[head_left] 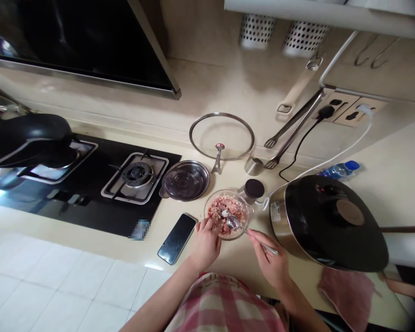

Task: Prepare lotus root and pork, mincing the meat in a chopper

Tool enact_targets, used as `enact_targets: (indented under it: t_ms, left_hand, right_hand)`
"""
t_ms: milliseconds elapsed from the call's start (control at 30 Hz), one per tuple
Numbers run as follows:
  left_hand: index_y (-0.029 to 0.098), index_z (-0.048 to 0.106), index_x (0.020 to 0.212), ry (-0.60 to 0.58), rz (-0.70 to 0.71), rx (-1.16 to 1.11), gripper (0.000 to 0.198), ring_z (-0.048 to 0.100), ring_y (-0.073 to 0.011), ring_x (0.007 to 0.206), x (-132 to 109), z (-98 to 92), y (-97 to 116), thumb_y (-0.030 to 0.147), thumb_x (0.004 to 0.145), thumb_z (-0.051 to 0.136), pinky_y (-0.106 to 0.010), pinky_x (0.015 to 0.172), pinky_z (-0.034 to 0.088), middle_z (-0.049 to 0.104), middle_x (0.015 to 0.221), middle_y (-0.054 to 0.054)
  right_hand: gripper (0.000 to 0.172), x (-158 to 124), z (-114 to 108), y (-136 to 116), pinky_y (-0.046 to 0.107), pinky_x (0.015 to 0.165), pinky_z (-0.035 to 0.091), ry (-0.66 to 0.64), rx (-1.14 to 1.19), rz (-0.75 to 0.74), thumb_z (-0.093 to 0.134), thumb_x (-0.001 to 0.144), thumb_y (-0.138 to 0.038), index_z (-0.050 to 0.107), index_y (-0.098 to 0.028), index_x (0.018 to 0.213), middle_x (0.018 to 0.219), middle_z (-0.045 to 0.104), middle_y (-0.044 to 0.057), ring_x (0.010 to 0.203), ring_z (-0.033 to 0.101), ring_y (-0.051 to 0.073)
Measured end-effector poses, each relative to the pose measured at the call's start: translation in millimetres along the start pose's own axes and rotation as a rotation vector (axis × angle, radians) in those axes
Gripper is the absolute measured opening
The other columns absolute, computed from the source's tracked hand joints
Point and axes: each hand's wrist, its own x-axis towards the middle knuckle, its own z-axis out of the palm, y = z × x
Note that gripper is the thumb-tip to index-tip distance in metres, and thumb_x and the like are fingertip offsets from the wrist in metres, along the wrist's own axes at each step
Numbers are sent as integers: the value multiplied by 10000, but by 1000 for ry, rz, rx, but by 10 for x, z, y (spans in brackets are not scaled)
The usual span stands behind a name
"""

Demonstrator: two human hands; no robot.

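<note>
My right hand (pixel 271 263) grips a metal spoon (pixel 233 222) by its handle, and the spoon's head dips into a clear glass bowl (pixel 249 213). Pinkish minced meat (pixel 233 203) fills the bowl, with a small white lump (pixel 225 213) near the spoon. On the bowl's near left edge, my left hand (pixel 206 242) has its fingers curled over the rim. Just left of that hand lies a dark-screened phone (pixel 177 238). A jar with a dark lid (pixel 254 188) stands right behind the bowl.
A round dark lid (pixel 186 180) and an upright glass pan lid (pixel 221 134) are behind the bowl. The gas hob (pixel 137 174) and a black wok (pixel 27 133) lie left. A large black-lidded cooker (pixel 335 221) stands close on the right, with cords (pixel 297 150) behind it.
</note>
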Motion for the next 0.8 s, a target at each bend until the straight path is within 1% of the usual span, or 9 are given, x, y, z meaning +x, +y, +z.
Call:
enact_targets:
  t_ms: [100, 200, 300, 433, 467, 533, 600, 667, 800]
  left_hand:
    - [188, 646, 1042, -30, -11, 23, 337, 467, -269, 1047, 2, 9, 3, 106, 772, 463, -422, 883, 346, 591, 1071, -109]
    - [192, 660, 974, -25, 10, 48, 290, 476, -272, 1042, 16, 5, 17, 108, 770, 472, -427, 879, 342, 596, 1040, -110]
    - [195, 660, 960, -27, 38, 77, 269, 485, -274, 1024, 28, -25, 36, 118, 774, 482, -431, 864, 343, 594, 1015, -113]
    - [206, 654, 991, -35, 65, 88, 273, 483, -277, 1019, 36, -78, 41, 140, 784, 488, -435, 855, 342, 593, 1012, -109]
    - [211, 653, 992, -28, 68, 84, 272, 481, -275, 1019, 34, -87, 34, 144, 789, 486, -432, 855, 343, 592, 1009, -105]
    - [217, 651, 1006, -10, 59, 74, 284, 481, -267, 1008, 20, -95, 11, 143, 795, 477, -426, 853, 345, 590, 996, -98]
    - [223, 639, 1058, -2, 50, 55, 325, 482, -262, 997, -11, -85, -18, 133, 795, 470, -423, 854, 347, 590, 994, -96]
    - [226, 624, 1110, -1, 51, 28, 367, 485, -256, 987, -59, -59, -38, 122, 796, 464, -425, 862, 344, 592, 990, -93]
    - [225, 575, 1206, 41, 85, -14, 413, 477, -252, 985, -156, 3, -16, 130, 825, 445, -431, 873, 339, 591, 988, -94]
  right_hand:
    - [308, -17, 2, -22, 240, 804, 582, -29, 4, -28, 556, 833, -100, 663, -235, 1088, 983, 730, 31, 893, 696, 164]
    - [303, -27, -7, -56, 241, 805, 582, -58, -2, -44, 542, 838, -97, 671, -239, 1071, 967, 733, 29, 885, 698, 164]
    - [300, -40, -13, -54, 253, 812, 582, -5, -27, -9, 541, 840, -97, 668, -230, 1078, 980, 731, 40, 884, 698, 168]
    - [235, -64, 0, -10, 296, 821, 584, -39, 19, 76, 559, 843, -152, 687, -218, 1030, 972, 732, 59, 887, 697, 191]
    - [202, -66, 3, 8, 307, 811, 589, -33, 40, 137, 563, 848, -188, 695, -213, 1000, 947, 736, 64, 866, 702, 198]
    - [195, -60, 0, 56, 331, 775, 600, 18, 113, 333, 570, 853, -279, 697, -194, 974, 915, 739, 81, 818, 710, 214]
    - [260, -43, -14, 117, 357, 744, 609, 103, 228, 557, 591, 835, -365, 689, -162, 965, 913, 736, 102, 787, 713, 232]
    - [324, -24, -28, 188, 364, 717, 613, 196, 365, 734, 629, 797, -422, 680, -135, 938, 883, 737, 111, 760, 715, 237]
    - [362, -17, -25, 295, 311, 666, 612, 319, 573, 904, 717, 710, -441, 669, -126, 882, 783, 737, 88, 727, 715, 221]
